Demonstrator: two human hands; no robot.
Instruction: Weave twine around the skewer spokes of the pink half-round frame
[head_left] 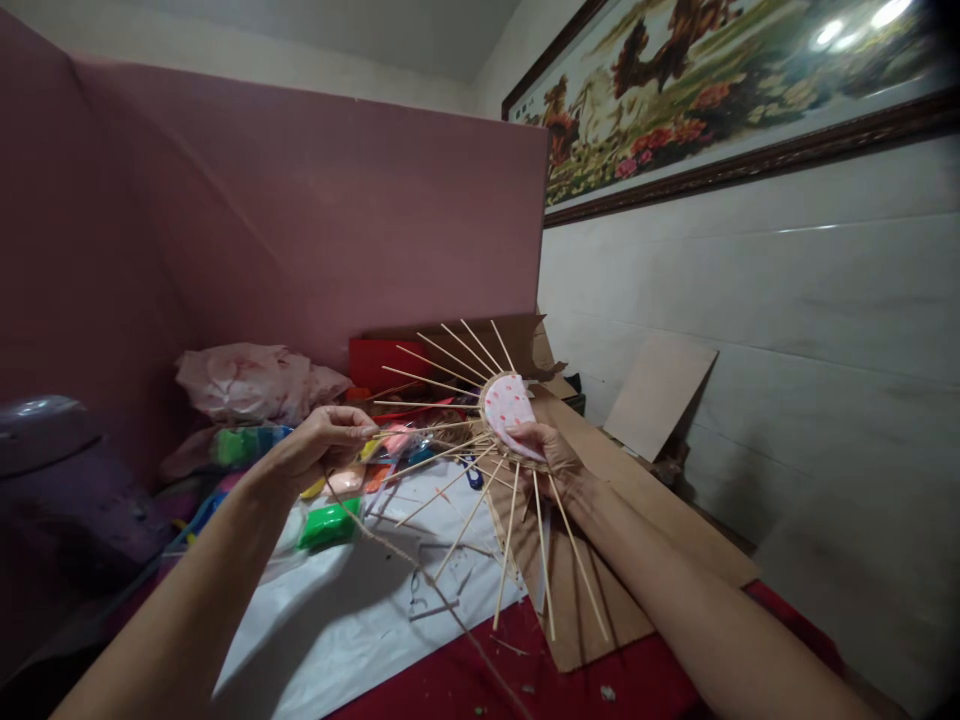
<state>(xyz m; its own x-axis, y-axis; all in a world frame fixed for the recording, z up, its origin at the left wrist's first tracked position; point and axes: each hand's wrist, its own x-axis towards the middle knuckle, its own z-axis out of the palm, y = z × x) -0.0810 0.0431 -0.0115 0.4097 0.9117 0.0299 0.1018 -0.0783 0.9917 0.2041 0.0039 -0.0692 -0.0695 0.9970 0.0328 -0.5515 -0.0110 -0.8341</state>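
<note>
My right hand [551, 460] grips a round disc [508, 405] faced with white fabric with red dots, its thumb lying on the fabric. Thin wooden sticks [512, 545] fan out from the disc's edge on nearly all sides. To the left, my left hand [334, 437] is closed in a pinch on a brown twine [397, 552], beside the tip of one stick. The twine's loose length trails from under that hand down to the lower right. Some twine appears wound around the disc's rim. The fingers of my right hand behind the disc are hidden.
Below lies a white sheet [337, 640] over a red cloth [645, 680], with cardboard [600, 610] at the right. Bright packets, one green [328, 524], and a pink plastic bag [259, 383] sit at the left. Scissors with a blue handle [472, 472] lie behind the sticks.
</note>
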